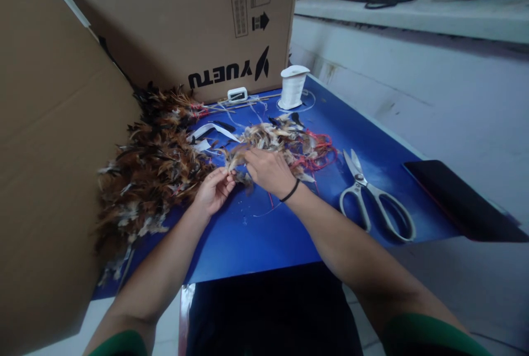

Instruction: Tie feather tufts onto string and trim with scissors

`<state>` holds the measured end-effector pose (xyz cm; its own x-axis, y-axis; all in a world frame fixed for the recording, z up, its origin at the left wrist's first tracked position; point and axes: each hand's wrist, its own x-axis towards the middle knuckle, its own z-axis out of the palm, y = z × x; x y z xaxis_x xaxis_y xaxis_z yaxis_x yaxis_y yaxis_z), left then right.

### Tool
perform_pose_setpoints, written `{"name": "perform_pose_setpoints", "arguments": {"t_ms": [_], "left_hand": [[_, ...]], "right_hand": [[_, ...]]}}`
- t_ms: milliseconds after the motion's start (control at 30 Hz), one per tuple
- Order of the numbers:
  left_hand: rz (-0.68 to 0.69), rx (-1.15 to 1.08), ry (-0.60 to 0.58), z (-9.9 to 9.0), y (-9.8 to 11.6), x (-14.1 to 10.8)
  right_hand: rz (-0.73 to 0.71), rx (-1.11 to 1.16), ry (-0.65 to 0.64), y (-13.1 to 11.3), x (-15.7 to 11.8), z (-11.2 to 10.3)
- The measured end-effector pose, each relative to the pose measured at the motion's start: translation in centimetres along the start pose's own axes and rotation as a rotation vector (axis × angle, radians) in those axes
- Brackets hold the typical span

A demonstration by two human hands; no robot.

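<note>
My left hand (214, 189) is closed, thumb and fingertips pinching the base of a small bunch of brown and cream feathers (235, 158). Close beside it, my right hand (270, 171) has its fingers curled down at the same bunch; its fingertips are partly hidden. Behind my right hand lies a loose pile of pale feathers (264, 134), with red string (324, 149) tangled at its right. A large heap of brown feathers (165, 163) spreads to the left of my left hand. Open-bladed scissors (360, 178) lie to the right of my right forearm.
A white spool (293, 89) stands at the back of the blue table (248, 246). White ribbon (215, 129) and a small white case (237, 95) lie nearby. Cardboard walls (165, 20) rise behind and left. A black flat object (458, 196) overhangs the right edge. Dark scissors (384, 0) rest on a ledge.
</note>
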<state>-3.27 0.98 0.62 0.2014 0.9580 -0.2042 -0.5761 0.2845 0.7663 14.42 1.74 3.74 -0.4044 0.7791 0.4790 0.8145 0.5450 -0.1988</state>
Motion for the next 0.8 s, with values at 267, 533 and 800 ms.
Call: {"name": "perform_pose_setpoints", "arguments": {"t_ms": [267, 533, 800], "left_hand": [[-0.004, 0.039, 0.027, 0.0, 0.1, 0.1], [0.002, 0.105, -0.025, -0.1, 0.0, 0.0], [0.028, 0.175, -0.001, -0.1, -0.1, 0.0]], "right_hand": [[-0.100, 0.243, -0.110, 0.7, 0.4, 0.7], [-0.163, 0.352, -0.073, 1.5, 0.5, 0.9], [-0.194, 0.401, -0.038, 2.0, 0.7, 0.6]]}}
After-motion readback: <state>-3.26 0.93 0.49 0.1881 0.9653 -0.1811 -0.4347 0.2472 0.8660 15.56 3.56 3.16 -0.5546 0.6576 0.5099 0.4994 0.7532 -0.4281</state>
